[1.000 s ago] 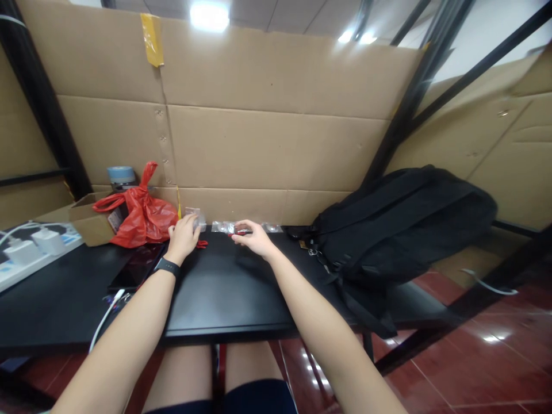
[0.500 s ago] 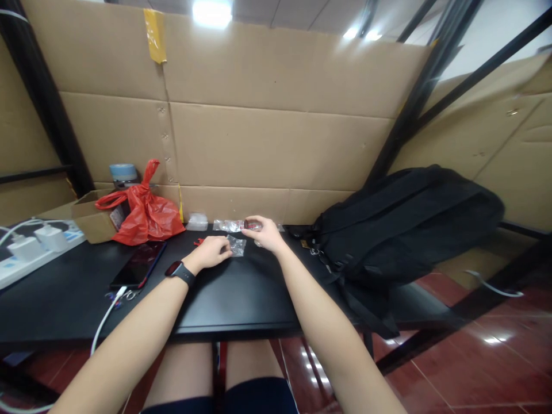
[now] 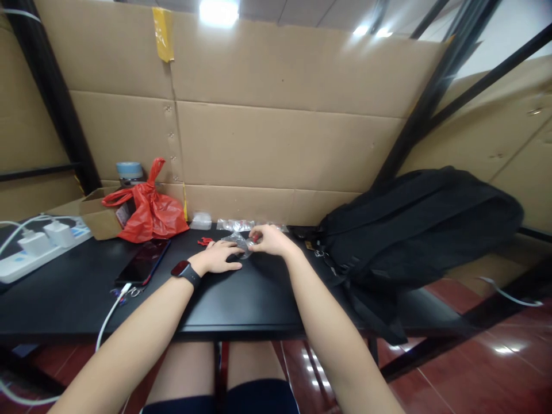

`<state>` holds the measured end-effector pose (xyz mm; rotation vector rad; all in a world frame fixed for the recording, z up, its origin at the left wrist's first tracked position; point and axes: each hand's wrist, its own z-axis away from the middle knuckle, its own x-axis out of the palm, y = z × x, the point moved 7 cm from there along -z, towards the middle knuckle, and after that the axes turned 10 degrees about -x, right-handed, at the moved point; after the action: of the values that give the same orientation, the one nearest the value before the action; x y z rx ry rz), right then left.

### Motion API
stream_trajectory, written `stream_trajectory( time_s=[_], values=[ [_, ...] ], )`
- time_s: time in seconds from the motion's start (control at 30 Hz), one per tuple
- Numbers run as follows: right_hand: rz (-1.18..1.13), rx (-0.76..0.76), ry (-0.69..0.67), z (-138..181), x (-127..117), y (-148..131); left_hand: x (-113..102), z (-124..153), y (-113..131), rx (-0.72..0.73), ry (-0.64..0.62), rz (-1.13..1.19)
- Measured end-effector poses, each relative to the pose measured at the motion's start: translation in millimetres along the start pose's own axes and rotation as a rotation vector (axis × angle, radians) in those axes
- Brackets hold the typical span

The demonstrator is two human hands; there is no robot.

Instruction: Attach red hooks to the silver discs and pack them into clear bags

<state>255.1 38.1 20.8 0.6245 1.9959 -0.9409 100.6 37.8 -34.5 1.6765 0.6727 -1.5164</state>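
Observation:
My left hand (image 3: 219, 257), a dark watch on its wrist, lies flat on the black table with fingers spread and fingertips against a crumpled clear plastic bag (image 3: 244, 245). Just right of it, my right hand (image 3: 271, 240) is closed in a pinch. Between its thumb and fingers shows a small red piece (image 3: 256, 236), mostly hidden, so its kind is unclear. The pinching fingertips meet the bag's right side. Beyond the left fingers sits a little red item (image 3: 204, 241).
Clear plastic packets (image 3: 235, 225) line the cardboard wall. A red plastic bag (image 3: 155, 213), a cardboard box (image 3: 99, 215), a phone (image 3: 144, 261) on a white cable and a power strip (image 3: 45, 253) stand left. A black backpack (image 3: 426, 230) fills the right side.
My right hand has come nearer, down from the packets at the wall to the clear bag, still pinching. My left fingers, curled at the bag before, are now spread flat.

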Motion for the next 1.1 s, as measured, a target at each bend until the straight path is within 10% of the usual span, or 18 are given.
stream_trajectory(
  time_s=[1.1],
  values=[
    [-0.004, -0.052, -0.19, -5, 26, -1, 1, 7, 2, 0.009, -0.148, 0.02]
  ],
)
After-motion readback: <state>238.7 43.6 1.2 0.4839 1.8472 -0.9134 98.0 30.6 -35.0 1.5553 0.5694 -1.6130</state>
